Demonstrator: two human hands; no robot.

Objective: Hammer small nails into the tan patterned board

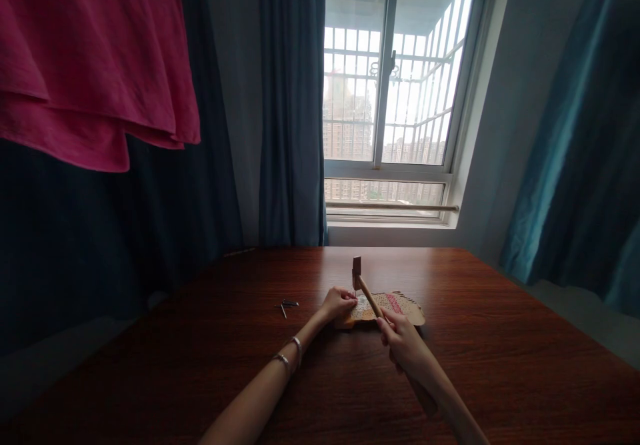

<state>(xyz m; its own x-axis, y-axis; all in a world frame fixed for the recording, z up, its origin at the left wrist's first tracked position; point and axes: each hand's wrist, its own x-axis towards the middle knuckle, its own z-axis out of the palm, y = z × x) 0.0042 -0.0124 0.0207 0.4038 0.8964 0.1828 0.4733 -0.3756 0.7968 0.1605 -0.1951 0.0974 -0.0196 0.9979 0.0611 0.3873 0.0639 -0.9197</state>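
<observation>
My right hand (pixel 401 339) is wrapped round the wooden handle of a hammer (pixel 371 297). The hammer's head is raised just above my left hand (pixel 340 302). Fingers of that left hand pinch a thin, upright nail-like pin (pixel 355 294) over a flat tan piece (pixel 411 309); its exact kind is too small to make out. Many small dots or holes cover the tan piece, with a pinkish-red band and a jagged far edge. Whether it is cardboard or leather I cannot tell.
Several small dark and metallic pieces (pixel 285 306), perhaps nails, lie left of my left hand on the glossy brown wooden table (pixel 240 371). Beyond its far edge are a barred window (pixel 390 105) and blue curtains (pixel 293 111). A pink cloth (pixel 95 58) hangs at upper left.
</observation>
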